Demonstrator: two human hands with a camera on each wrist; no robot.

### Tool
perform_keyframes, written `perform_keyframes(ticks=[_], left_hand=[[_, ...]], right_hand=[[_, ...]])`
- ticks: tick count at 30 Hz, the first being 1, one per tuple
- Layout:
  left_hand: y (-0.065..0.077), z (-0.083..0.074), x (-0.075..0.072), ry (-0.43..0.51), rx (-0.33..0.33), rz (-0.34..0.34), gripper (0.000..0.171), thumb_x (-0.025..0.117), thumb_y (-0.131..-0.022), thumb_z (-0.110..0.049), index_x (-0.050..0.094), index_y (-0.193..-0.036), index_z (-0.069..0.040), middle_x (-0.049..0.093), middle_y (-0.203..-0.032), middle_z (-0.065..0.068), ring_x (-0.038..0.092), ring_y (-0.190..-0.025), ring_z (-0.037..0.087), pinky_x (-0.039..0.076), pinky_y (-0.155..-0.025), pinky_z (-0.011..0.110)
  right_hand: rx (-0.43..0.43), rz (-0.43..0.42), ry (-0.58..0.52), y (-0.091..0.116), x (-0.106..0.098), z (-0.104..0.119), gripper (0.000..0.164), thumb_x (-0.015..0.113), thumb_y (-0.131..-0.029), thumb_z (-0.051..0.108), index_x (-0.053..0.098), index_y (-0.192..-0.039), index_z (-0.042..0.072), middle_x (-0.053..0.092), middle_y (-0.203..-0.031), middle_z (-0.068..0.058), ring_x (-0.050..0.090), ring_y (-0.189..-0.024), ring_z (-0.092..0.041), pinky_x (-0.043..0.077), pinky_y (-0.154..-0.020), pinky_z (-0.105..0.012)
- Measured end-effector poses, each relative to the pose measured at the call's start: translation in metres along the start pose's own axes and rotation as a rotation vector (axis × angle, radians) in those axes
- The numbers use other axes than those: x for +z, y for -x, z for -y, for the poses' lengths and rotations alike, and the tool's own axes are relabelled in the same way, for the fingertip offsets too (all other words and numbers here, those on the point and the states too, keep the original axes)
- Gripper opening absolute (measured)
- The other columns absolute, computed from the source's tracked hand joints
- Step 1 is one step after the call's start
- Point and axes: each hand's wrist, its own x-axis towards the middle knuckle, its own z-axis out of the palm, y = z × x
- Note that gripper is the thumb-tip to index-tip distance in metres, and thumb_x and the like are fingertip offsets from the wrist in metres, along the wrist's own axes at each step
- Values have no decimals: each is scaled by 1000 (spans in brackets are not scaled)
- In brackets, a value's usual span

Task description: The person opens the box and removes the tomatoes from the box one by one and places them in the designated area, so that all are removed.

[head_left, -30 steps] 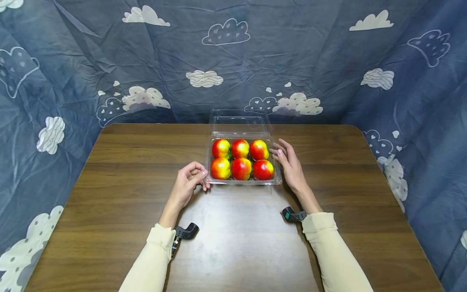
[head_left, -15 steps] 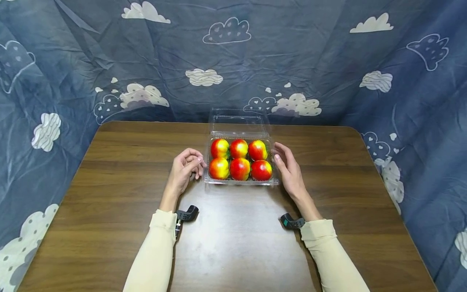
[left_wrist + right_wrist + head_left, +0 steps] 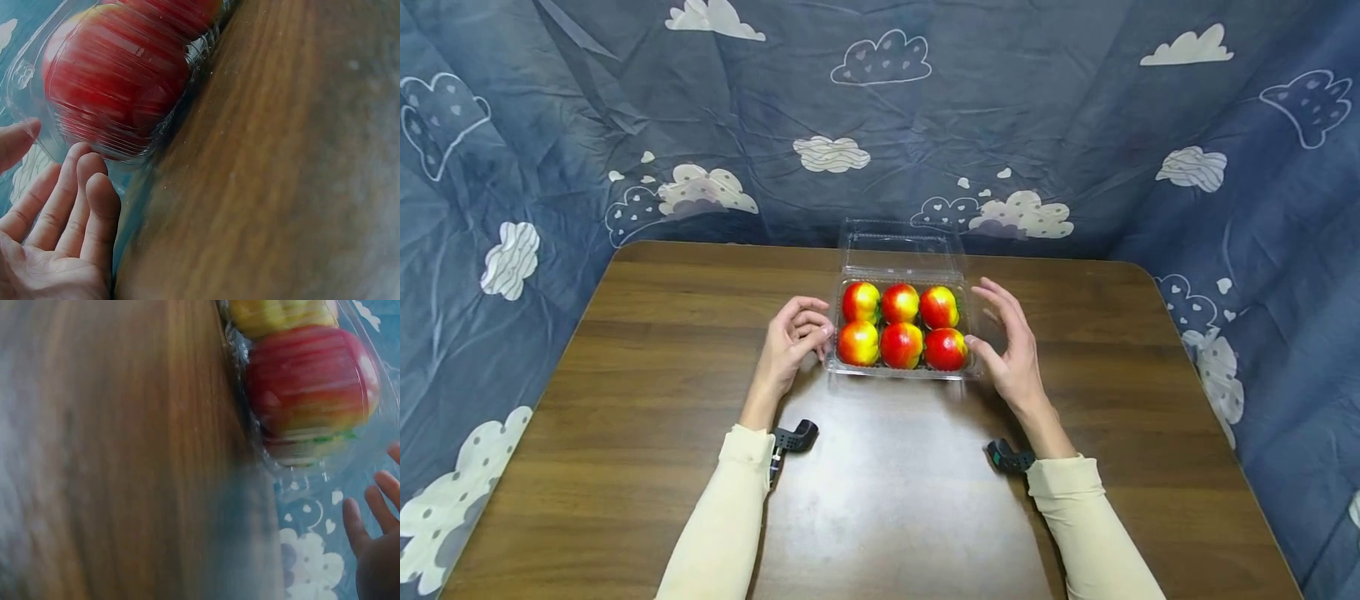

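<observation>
A clear plastic clamshell container (image 3: 904, 374) sits on the table with its transparent lid (image 3: 902, 250) raised at the back. Inside, several round red-and-yellow fruits (image 3: 901, 345) lie in two rows; their exact kind is unclear. My left hand (image 3: 786, 350) is at the container's left side. In the left wrist view its fingers (image 3: 100, 197) are relaxed, with tips close to the ridged wall; whether they touch is unclear. My right hand (image 3: 1017, 358) stands at the right side, fingers extended and spread, its thumb near the front-right fruit. In the right wrist view, the fingers (image 3: 378, 509) appear apart from the container.
The brown wooden table (image 3: 662, 367) extends around the container on the left, right and front. Behind its back edge hangs a blue curtain (image 3: 760, 100) with white cloud prints. Both wrists carry a small black camera (image 3: 797, 437).
My left hand has gone from pinching the container's front-left corner to its left side, fingers loosened. My right hand has spread its fingers, the thumb shifting toward the front-right corner.
</observation>
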Motion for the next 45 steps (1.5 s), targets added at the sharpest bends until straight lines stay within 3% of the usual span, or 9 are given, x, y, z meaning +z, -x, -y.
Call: perform_keyframes(ticks=[7,16,24,35,45], left_hand=[[-2,-2,2,-11,16,11,50,72,-91,8,55,-138,8,68,-91,14,61,-59,21,55,-47,30],[0,-2,0,-38,16,22,47,74,-90,8,61,-135,7,65,-93,23,63,-63,18,56,-48,30],[2,-4,-1,-38,10,17,48,74,-90,10,60,-135,9,66,-92,19,63,-64,17,56,-49,32],[0,-2,0,-28,-1,23,48,73,-90,10,59,-135,9,66,-93,20,64,-65,16,56,-50,28],[0,-2,2,-25,1,29,48,73,-90,10,59,-135,10,67,-93,18,64,-65,16,56,-50,30]], right_hand=[[-141,19,87,-2,3,1,55,68,-79,16,70,-133,9,66,-136,-8,50,-134,-28,38,-114,-49],[-195,153,179,-2,6,3,46,69,-84,25,71,-127,8,69,-126,-6,50,-129,-30,40,-113,-52],[-178,265,282,0,8,5,49,73,-82,31,69,-127,12,66,-128,-6,49,-130,-29,43,-110,-55],[-126,221,334,2,11,8,47,82,-85,40,71,-123,15,66,-119,-3,51,-122,-24,50,-102,-48],[-172,257,319,2,8,6,52,71,-83,35,71,-131,14,61,-113,-5,49,-119,-27,45,-100,-48]])
